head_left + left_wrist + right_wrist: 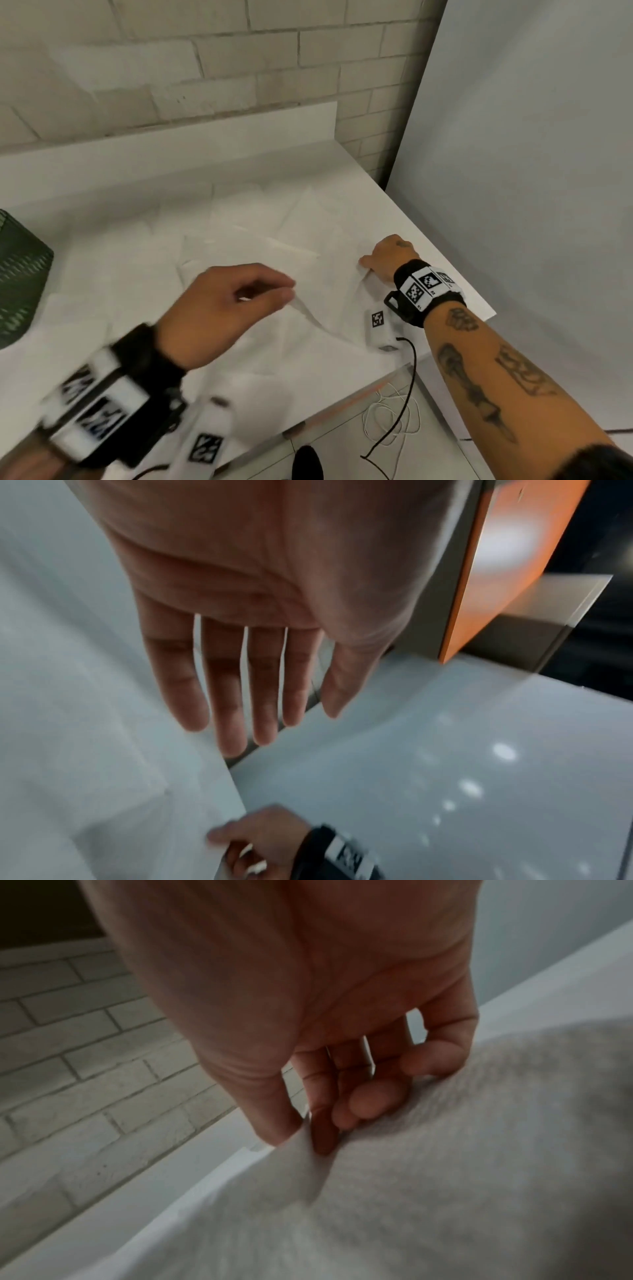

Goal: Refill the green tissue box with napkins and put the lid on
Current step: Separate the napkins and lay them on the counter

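My right hand [390, 255] pinches a thin white paper napkin [308, 274] at its corner on the white tabletop [455, 291]; my left hand [222, 308] hovers slack-fingered, empty. It looks limp, tearable: gather edges gently. The ribbed green tissue box [20, 274] sits far left.

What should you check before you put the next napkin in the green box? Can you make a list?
1. Right hand has a napkin: ok, thumb and fingers pinch its edge.
2. Left hand is free to help: ok, fingers straight, holding nothing, above the napkins.
3. Only one napkin is pinched: cannot tell, the white sheets overlap and blur together.
4. Green box is within reach: ok, it sits at the left edge of the table, away from the right hand.
5. Box is open and has room: cannot tell, only one corner shows.
6. Lid is nearby: cannot tell, none is in view.
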